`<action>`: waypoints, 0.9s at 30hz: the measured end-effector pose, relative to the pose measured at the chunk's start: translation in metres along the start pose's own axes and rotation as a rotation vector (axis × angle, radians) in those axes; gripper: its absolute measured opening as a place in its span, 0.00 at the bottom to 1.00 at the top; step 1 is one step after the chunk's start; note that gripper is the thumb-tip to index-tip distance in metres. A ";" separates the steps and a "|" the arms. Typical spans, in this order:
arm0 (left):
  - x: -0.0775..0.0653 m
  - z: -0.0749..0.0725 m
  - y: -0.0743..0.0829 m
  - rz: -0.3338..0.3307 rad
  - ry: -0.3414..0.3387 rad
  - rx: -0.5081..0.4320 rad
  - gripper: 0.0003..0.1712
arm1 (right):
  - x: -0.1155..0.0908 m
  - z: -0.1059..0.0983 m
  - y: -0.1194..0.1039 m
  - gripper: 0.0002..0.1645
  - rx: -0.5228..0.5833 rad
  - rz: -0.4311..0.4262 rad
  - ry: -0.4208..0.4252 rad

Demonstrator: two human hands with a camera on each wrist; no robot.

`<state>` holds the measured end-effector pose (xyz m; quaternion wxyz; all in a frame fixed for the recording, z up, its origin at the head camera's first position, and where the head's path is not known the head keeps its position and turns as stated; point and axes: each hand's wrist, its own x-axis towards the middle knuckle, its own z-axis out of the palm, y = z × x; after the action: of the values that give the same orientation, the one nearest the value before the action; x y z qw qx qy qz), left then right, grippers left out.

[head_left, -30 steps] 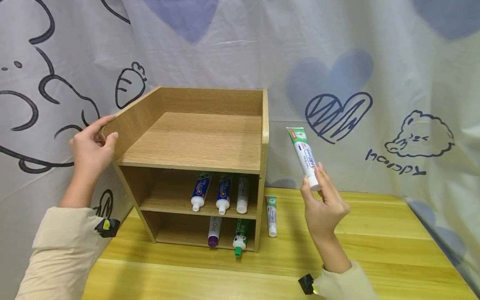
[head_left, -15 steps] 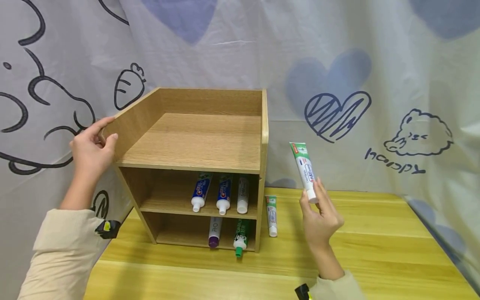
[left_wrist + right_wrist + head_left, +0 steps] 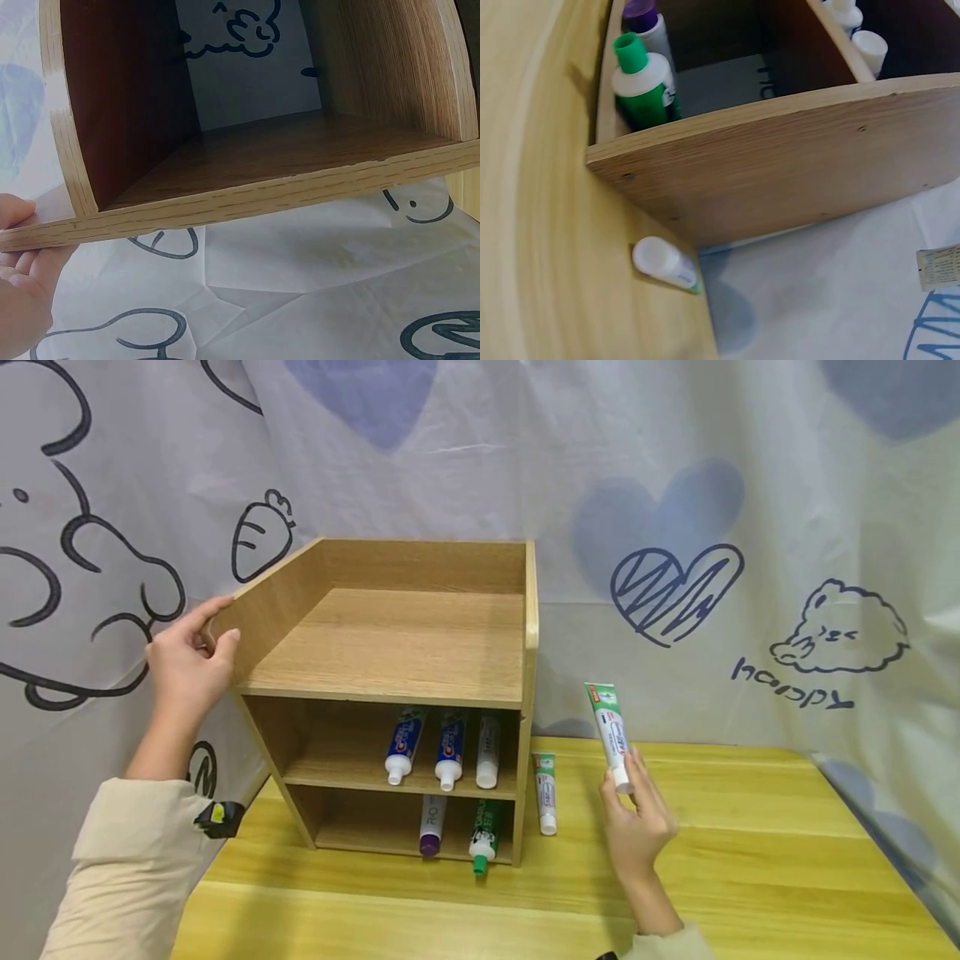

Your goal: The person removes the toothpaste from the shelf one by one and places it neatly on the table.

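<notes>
My right hand [image 3: 637,827] pinches a white-and-green toothpaste tube [image 3: 609,727] by its capped end, over the table to the right of a wooden shelf unit [image 3: 405,697]. The tube's flat green end points up and tilts left. At the far left, my left hand [image 3: 191,660] grips the upper edge of the unit's side panel, thumb on the inner face; the left wrist view shows fingers [image 3: 30,300] around that panel. A second green-and-white toothpaste tube [image 3: 547,793] lies on the table beside the unit's right side.
On the middle shelf lie two blue toothpaste tubes [image 3: 406,739] and a whitish one [image 3: 488,752], caps forward. The bottom level holds a purple-capped tube [image 3: 431,827] and a green-capped one [image 3: 483,839]. A printed curtain [image 3: 660,435] hangs behind the yellow wooden table [image 3: 750,843].
My right hand has lowered with the toothpaste tube, from above the table's far edge in view to nearer the tabletop. The left hand keeps its grip on the panel.
</notes>
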<state>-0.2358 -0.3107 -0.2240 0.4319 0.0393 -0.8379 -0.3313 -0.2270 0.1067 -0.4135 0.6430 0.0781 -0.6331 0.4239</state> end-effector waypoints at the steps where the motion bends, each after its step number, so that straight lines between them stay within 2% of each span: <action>1: 0.000 0.000 0.000 -0.005 -0.001 -0.002 0.21 | -0.002 -0.001 0.001 0.20 -0.003 0.000 -0.003; 4: -0.001 0.000 0.000 -0.009 0.003 -0.004 0.21 | -0.008 -0.003 0.006 0.20 -0.004 0.003 -0.014; 10: -0.001 0.002 -0.002 0.030 0.030 -0.002 0.20 | -0.021 -0.005 0.016 0.21 0.009 0.020 -0.014; 20: 0.000 0.003 -0.002 0.046 0.041 -0.012 0.20 | -0.044 -0.010 0.034 0.22 -0.031 -0.002 -0.041; 27: 0.000 0.003 -0.002 0.044 0.038 -0.005 0.21 | -0.052 -0.011 0.036 0.20 -0.026 0.073 -0.100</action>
<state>-0.2381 -0.3104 -0.2263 0.4552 0.0259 -0.8293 -0.3232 -0.2335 0.1133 -0.4776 0.5958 0.0673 -0.6722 0.4343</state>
